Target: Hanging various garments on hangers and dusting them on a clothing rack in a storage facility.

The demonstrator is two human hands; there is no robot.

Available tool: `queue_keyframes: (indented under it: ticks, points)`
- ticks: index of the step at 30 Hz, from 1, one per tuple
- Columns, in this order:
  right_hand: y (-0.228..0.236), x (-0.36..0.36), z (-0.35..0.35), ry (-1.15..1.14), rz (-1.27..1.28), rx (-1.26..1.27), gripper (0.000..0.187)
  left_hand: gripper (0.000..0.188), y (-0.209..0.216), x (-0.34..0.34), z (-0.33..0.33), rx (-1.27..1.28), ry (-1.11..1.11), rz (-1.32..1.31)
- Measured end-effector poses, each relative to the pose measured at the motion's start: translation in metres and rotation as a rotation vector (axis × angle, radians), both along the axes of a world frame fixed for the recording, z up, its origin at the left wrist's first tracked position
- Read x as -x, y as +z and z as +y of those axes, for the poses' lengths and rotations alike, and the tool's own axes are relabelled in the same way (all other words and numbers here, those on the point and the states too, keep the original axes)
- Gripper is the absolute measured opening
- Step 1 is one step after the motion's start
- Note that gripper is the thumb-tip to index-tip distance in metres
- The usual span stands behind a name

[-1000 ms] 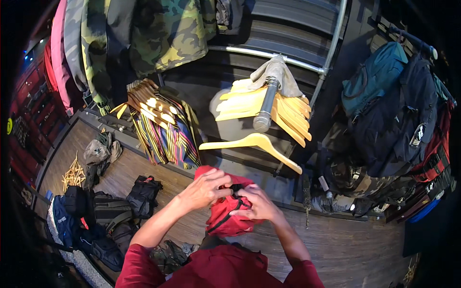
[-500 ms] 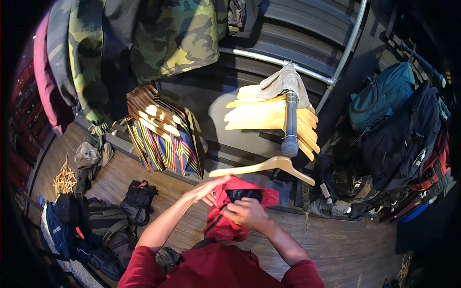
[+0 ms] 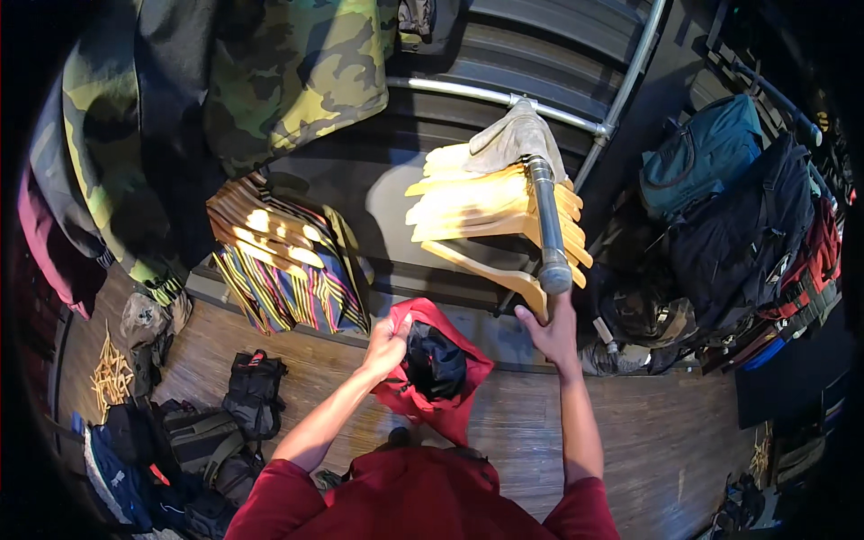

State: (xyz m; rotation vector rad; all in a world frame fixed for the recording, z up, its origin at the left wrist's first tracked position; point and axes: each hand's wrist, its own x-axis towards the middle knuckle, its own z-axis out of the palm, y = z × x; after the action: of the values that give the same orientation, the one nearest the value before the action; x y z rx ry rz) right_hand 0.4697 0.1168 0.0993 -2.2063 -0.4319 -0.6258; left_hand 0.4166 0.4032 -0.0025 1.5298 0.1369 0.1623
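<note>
"Logging head view: left hand [image 3: 389,346] state?"

"Gripping red fabric item [image 3: 472,360] with black lining, at 6 o'clock."

"Right hand [image 3: 555,337], 4 o'clock?"

"Thumb and fingers closed around pale, curved wooden hanger [image 3: 486,270], near grey metal pipe [image 3: 547,220]."

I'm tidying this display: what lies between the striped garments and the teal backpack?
In the head view: wooden hangers on a pipe, plus a grey cloth.

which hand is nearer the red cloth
Left. The left hand grips the red cloth at its upper left; the right hand is off to its right, by a wooden hanger.
</note>
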Motion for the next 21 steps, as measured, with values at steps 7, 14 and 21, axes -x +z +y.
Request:
queue_keyframes:
  ticks: [7,14,21]
  points:
    - [0.004,-0.004,-0.011,0.3,0.343,-0.087,0.029,0.024,0.006,-0.026,0.032,-0.181,0.204,-0.189]
    - [0.028,-0.019,-0.04,0.516,0.443,0.024,0.033,0.016,0.002,-0.053,0.013,-0.458,0.454,-0.253]
    - [0.041,-0.036,-0.058,0.68,0.429,0.04,0.032,0.017,0.025,-0.052,0.001,-0.785,0.568,-0.134]
